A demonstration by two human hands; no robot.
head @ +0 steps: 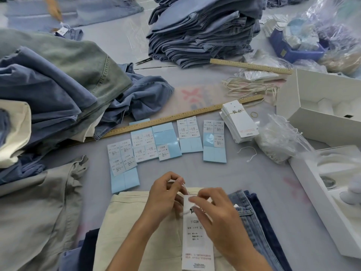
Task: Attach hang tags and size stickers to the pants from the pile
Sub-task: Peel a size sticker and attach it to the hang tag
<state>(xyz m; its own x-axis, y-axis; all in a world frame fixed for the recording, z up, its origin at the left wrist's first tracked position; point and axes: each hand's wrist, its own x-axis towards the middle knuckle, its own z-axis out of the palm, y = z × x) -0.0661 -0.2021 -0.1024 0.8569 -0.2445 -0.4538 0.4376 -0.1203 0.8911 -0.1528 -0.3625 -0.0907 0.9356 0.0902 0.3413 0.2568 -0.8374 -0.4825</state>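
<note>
Now | hang tag (197, 237) reads "1103#", "XL" | both hands pinch string (185, 187)

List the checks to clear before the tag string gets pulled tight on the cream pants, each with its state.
1. Left hand pinches the string: ok.
2. Right hand holds the hang tag: ok.
3. Size sticker on the tag, reading XL: ok.
4. Cream pants lie flat beneath: ok.
5. String passed through a belt loop: cannot tell.
</note>
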